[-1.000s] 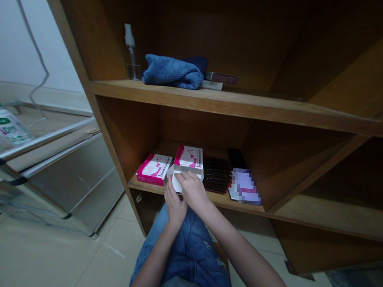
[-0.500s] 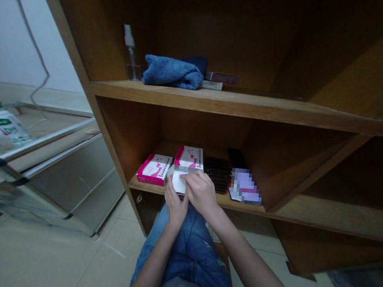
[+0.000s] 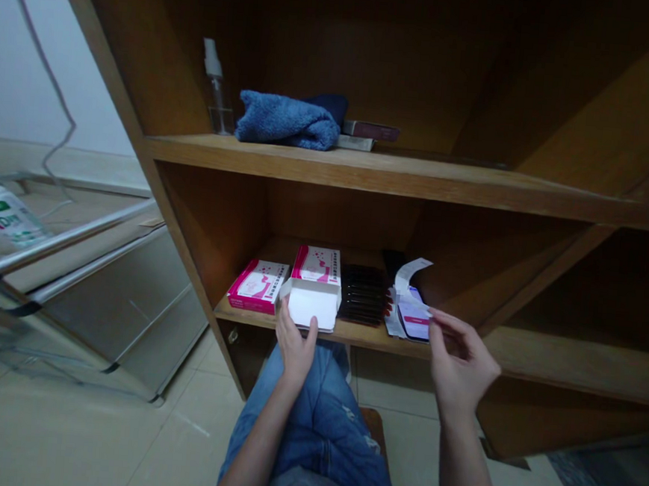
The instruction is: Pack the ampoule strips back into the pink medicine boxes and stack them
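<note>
- Blue jeans sit nearest my camera; both forearms run off the bottom edge.
- Left hand is spread at the carton, fingers along its left side, thumb on the white panel; from out here I cannot tell how firmly it presses.
- Right hand pinches one end of a white strip between thumb and forefinger; the other end curls upward.
- I judge the step in hand to be handling the strip while the carton is steadied on the lower shelf; the next move calls for a light pinch and room above the phone.
- Strip hides part of the phone's screen, and I cannot read its print.
- Dark packets between carton and phone overlap too closely for me to count.
- Farther back, the towel covers whatever lies behind it; shadow swallows the compartment's corners.
</note>
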`<action>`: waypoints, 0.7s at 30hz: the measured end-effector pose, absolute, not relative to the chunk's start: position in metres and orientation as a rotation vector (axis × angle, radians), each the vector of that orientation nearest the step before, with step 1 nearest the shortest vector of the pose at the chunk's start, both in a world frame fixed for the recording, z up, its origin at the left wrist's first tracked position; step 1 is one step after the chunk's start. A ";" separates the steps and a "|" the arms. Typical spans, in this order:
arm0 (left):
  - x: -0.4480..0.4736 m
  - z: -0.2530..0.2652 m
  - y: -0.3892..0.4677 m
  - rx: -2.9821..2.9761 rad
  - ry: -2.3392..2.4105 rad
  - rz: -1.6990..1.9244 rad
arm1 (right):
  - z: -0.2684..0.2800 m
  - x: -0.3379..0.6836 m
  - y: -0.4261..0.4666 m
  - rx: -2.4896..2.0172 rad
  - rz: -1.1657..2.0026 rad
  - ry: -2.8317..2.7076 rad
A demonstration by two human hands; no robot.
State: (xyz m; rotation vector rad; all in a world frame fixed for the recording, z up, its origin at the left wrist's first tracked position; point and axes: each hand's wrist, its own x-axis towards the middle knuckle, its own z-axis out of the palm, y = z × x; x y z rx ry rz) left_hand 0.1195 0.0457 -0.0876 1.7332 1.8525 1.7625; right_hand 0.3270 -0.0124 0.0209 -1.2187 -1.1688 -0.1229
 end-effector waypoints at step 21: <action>0.118 -0.089 0.046 1.750 1.861 1.737 | -0.046 0.344 0.001 -1.542 -0.130 -1.478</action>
